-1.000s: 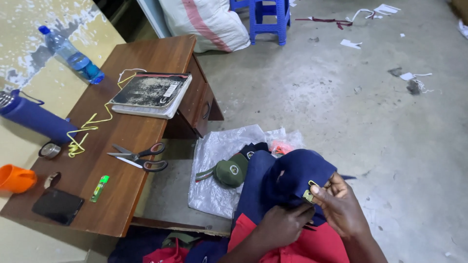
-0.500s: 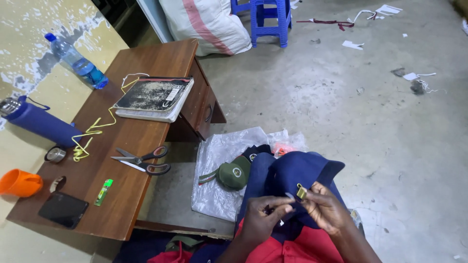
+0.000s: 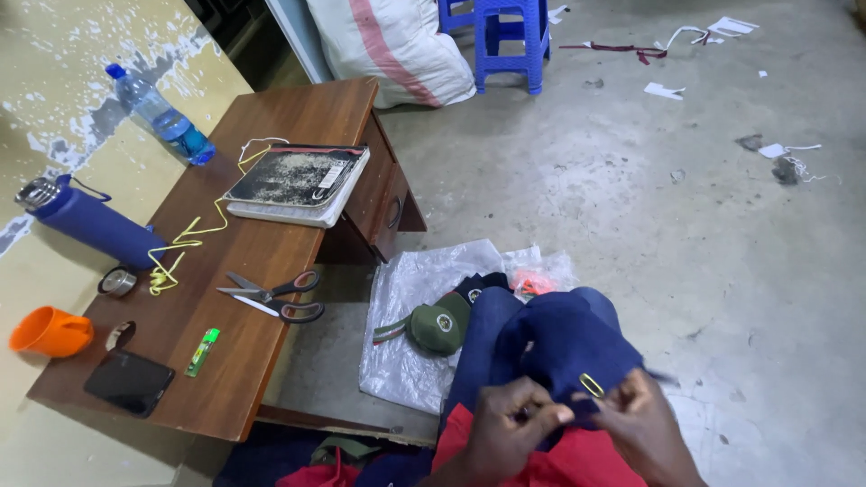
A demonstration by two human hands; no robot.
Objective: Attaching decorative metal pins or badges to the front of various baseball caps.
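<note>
Both hands, left hand and right hand, pinch the navy cap near the right of the desk.

light: bright, even | shadows: soft | focus: sharp | edges: wide-angle bending

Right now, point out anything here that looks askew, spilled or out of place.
Scraps of paper and ribbon litter the concrete floor near the blue stool. The blue flask and water bottle lie on their sides. A yellow cord trails loose across the wooden desk.
</note>
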